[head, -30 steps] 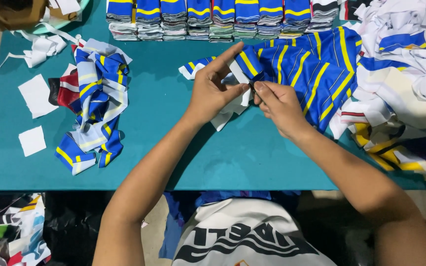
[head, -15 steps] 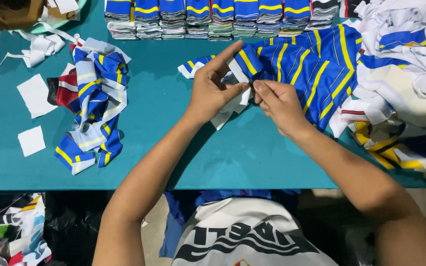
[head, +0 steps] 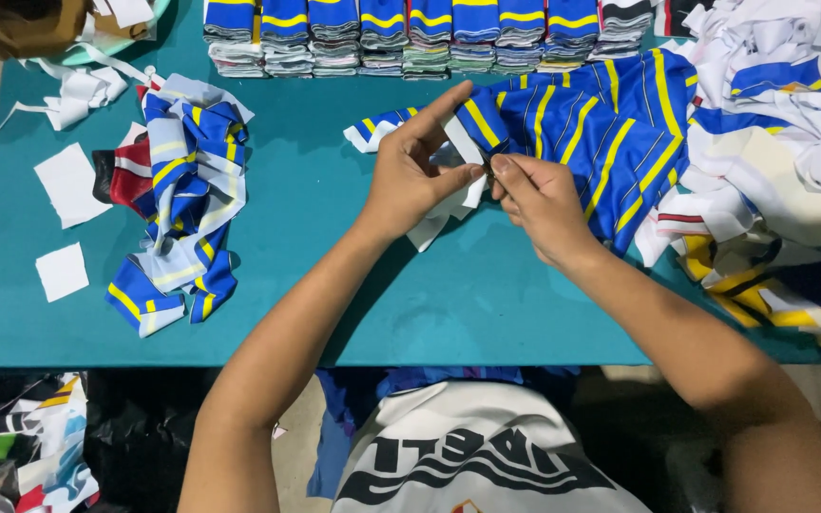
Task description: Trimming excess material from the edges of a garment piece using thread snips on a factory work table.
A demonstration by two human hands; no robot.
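A teal-topped bench (head: 353, 304) fills the view from above, with cloth scraps on the floor below its near edge. Both hands meet near the middle of the bench over a blue knit fabric piece with yellow stripes (head: 582, 123), which spreads from the fingers toward the right and lies partly on a loose heap of white, blue and yellow fabric offcuts (head: 772, 171). The left hand (head: 415, 176) pinches the near corner of the blue piece between thumb and fingers, its forefinger stretched out along the folded edge; the right hand (head: 539, 195) is closed in a tight grip on the same edge just beside it, so each hand is grasping the cloth and the fingertips nearly touch. A small white strip (head: 444, 214) hangs beneath them. The cloth looks light, soft and limp, likely a little stretchy and slippery, so it should be taken at a hem or corner and kept taut between two pinches; it would sag from one point. Along the far edge stands one row of folded striped bundles (head: 410, 38), nine in view. To the left lies one crumpled pile of blue, yellow, white and red strips (head: 178, 190), with two white square patches (head: 64, 228) beside it and a tangle of white ribbon scraps (head: 73, 90) beyond.
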